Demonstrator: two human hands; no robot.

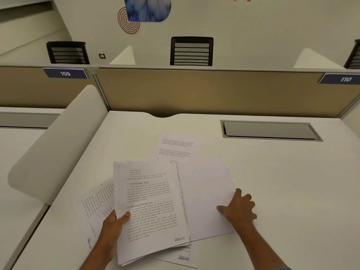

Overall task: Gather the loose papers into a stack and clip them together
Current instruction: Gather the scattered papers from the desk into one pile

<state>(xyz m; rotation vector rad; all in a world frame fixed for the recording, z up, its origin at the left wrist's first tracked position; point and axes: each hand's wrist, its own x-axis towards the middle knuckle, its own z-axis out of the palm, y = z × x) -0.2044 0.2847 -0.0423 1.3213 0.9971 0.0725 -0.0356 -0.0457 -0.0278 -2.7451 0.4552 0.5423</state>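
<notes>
Two hands work well apart on the desk (282, 182). Your left hand (115, 225) grips a bundle of printed pages (150, 201) near its lower left edge, thumb on top and fingers underneath. Your right hand (238, 208) lies flat with fingers spread on a blank sheet (206, 191) and clasps nothing. Take the bundle as the centre of the clock. The blank sheet lies at 3 o'clock and meets the bundle's right edge, though you cannot tell whether it tucks under that edge or only touches it. Its long axis runs from 6 to 12, roughly parallel to the bundle, so it looks ready to join with a plain sideways slide toward 9 and little turning. Your right hand is already on it and is clearly the nearer one for that move. A far sheet (176, 147) with short blocks of text lies at about 1 o'clock, with its near edge hidden behind the other papers. It is also likelier work for your right hand. A side sheet (95, 203) sticks out at 9 o'clock from under the bundle, turned so that its text runs crosswise. A low sheet (184, 259) marked SPEED-POST peeks out at 5 o'clock beneath the bundle. No clip is in view, so the clipping step seems some way off.
</notes>
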